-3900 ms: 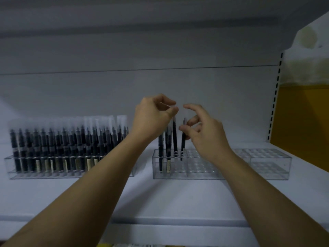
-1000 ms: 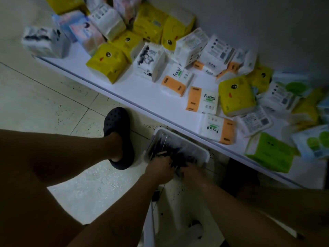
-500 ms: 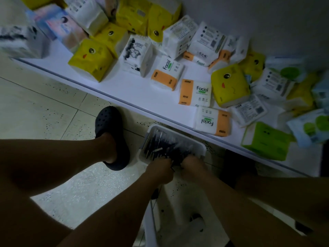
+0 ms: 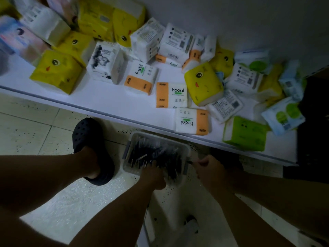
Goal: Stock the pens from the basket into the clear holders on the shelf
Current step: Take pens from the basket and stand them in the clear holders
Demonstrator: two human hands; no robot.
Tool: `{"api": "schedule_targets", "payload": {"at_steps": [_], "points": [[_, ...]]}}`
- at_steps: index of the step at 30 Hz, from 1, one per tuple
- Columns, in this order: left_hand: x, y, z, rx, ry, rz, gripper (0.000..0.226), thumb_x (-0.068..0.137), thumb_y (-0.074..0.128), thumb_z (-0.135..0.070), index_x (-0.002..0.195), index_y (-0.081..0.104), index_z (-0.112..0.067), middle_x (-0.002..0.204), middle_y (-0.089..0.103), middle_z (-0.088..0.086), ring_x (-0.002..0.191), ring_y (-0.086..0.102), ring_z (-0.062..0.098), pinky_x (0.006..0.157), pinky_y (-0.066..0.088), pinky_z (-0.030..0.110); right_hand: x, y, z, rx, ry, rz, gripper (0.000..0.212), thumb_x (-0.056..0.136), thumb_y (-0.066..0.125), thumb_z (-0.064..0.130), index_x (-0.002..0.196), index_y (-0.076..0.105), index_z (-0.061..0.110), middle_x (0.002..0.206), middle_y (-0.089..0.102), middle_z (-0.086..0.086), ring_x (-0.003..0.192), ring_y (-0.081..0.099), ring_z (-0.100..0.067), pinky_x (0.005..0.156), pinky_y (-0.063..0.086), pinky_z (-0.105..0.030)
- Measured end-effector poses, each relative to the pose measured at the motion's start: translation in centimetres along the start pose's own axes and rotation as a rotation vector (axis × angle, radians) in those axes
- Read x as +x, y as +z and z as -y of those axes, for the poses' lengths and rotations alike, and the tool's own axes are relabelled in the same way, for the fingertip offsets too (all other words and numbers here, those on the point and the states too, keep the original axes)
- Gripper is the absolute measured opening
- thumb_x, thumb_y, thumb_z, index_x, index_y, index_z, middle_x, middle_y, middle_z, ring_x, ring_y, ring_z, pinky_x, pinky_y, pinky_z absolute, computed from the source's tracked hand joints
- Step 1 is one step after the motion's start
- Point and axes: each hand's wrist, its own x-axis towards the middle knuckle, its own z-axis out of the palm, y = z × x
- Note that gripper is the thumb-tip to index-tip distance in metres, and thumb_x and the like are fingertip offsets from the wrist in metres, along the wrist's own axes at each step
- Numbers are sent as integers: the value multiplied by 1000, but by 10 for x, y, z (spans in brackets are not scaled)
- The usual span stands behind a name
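— How many baskets?
— One basket (image 4: pixel 128 151), on the floor beside one black shoe (image 4: pixel 89 136), heaped with dark pens (image 4: pixel 156 155), too many to count.
— And hands?
— Two: the left hand (image 4: pixel 153 176) dips among the pens, grip unclear; the right hand (image 4: pixel 208 169) pinches one pen (image 4: pixel 189 162) at the basket's right rim.

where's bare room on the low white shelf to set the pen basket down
Free: the front strip of the shelf, between the yellow pack on the left, the orange Facial pack on the right and the front edge. Also the floor tiles left of the shoe. Crowded: the shelf's back and right half, packed with tissue packs.
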Motion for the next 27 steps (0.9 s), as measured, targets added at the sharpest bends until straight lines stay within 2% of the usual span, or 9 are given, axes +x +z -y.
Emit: {"api": "schedule_targets", "payload": {"at_steps": [4,7,10,12,15,17,19,23,27], "points": [[2,-4,-4,54,-42,-1,57,95,45,-30,149,31,-18,155,20,15,141,23,35,115,24,49,-3,6,-3,134,58,76,23,89,66,18,73,54,5,71,66,-15,67,64,-28,67,54,-43],[1,-2,-2,15,-53,-17,51,94,49,-25,144,41,-16,149,30,19,136,31,35,113,31,47,-4,8,1,175,78,133,25,89,61,6,68,48,8,72,61,-18,63,58,-23,59,49,-31],[2,-3,2,-177,-58,-172,30,93,56,-17,122,59,-11,126,56,14,113,55,26,96,49,36,3,14,1,210,109,196,8,89,56,2,84,55,8,84,60,-18,78,58,-27,70,50,-38],[-1,-9,0,-310,-96,-223,19,93,56,-13,110,62,-7,108,66,12,98,63,25,85,54,32,7,18,2,227,137,263,12,92,53,3,102,58,8,90,59,-10,87,58,-28,77,51,-38],[-11,-25,-6,-566,-168,-156,32,92,57,-11,122,51,-1,110,63,18,95,64,29,79,55,36,10,21,2,113,121,357,14,96,47,8,95,60,11,80,54,-2,89,56,-28,88,50,-41],[-22,-36,-9,-763,-170,-84,41,94,54,-7,132,39,-1,118,59,19,91,66,29,66,54,31,8,22,2,75,139,383,20,94,48,7,106,64,5,90,58,-8,97,59,-33,92,50,-42],[-38,-46,-10,-858,-144,-33,26,98,47,-5,124,47,-2,113,62,16,85,67,28,58,49,27,5,23,-1,68,174,369,27,93,45,7,113,63,5,103,62,-14,100,60,-34,86,52,-40],[-64,-58,-6,-966,-113,-84,18,95,43,1,107,52,-7,98,62,16,78,61,23,61,48,28,-10,12,13,87,148,287,24,99,38,21,104,60,13,91,61,-8,77,57,-21,66,46,-31],[-86,-71,-11,-961,-8,-274,15,98,38,-8,98,53,-12,100,62,18,88,59,26,74,51,37,-30,-7,29,60,-53,186,33,104,31,33,109,61,18,99,61,-5,90,58,-20,70,42,-28]]}}
